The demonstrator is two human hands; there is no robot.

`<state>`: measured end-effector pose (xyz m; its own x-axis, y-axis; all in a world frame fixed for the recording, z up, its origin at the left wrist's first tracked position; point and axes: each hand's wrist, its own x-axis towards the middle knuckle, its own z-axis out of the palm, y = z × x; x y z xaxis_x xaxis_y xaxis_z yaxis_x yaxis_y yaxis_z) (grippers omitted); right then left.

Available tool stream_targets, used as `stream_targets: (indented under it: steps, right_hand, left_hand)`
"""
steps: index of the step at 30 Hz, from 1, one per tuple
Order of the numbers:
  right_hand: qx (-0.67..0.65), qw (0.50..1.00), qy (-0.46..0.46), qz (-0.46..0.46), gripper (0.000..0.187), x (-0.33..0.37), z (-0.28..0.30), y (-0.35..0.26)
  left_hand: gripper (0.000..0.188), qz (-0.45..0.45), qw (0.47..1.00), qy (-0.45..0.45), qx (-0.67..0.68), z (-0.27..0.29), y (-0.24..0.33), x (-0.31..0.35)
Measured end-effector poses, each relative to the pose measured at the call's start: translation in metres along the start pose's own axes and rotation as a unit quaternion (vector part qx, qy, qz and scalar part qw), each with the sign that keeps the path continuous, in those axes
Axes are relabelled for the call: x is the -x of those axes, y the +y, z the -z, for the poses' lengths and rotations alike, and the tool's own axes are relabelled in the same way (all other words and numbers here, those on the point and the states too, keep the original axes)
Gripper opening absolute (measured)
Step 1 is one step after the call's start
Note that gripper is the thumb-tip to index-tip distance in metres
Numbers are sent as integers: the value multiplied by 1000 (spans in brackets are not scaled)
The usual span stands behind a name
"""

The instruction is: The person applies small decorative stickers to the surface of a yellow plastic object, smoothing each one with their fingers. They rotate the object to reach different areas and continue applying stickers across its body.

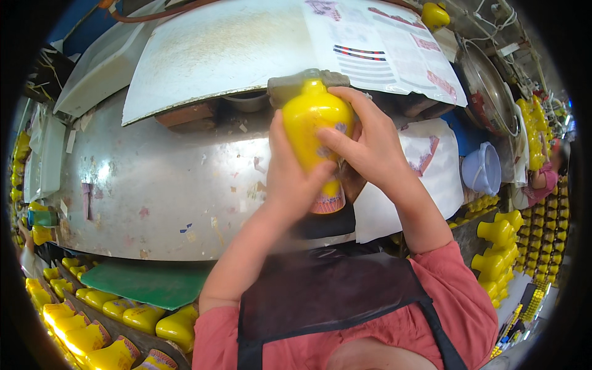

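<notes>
Between my two hands is a glossy yellow vase (311,117) with a narrow neck, wide shoulders and a patterned band round its foot. My left hand (288,169) wraps its left side, the thumb lying across the lower body. On the other side my right hand (367,139) grips the shoulder, its thumb on small purplish decals on the front. The vase's neck meets a grey cloth-like bundle (280,89), and its foot lies over a dark pad (330,227) at the table's near edge. Both palms are hidden against the vase.
A metal table (154,185) carries decal scraps. A raised white board (240,49) bears decal sheets (376,61); another white sheet (425,203) lies at right. Beyond are a metal basin (484,86) and a lilac bucket (481,168). Yellow vases (145,316) flank a green board (148,280).
</notes>
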<state>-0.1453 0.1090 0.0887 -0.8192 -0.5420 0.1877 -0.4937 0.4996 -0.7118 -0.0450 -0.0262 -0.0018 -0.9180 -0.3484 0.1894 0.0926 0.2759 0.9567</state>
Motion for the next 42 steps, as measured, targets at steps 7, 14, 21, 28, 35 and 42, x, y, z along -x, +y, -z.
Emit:
stream_targets:
  steps: [7,14,21,28,35,42]
  right_hand:
    - [146,940,34,308,42,1,3,5]
    - [152,963,10,223,40,4,1,3]
    - [96,982,-23,163,46,-1,6,1]
    - [51,990,-59,121,51,-8,19,8]
    - [15,995,-34,93,65,7,7,18]
    - [2,994,3,107,63,6,-2,27]
  left_hand:
    - [110,5,1000,-7,-14,2,3,0]
    - [109,16,1000,-8,-13,-1,6,-1]
    - [107,-6,1000,-4,6,-1,6,-2]
    - [101,-99,991,29,-88,4,-2,-2]
    - [62,-211,942,42,-256,18,8,-17]
    - [62,-238,927,50,-286,15,9,-27]
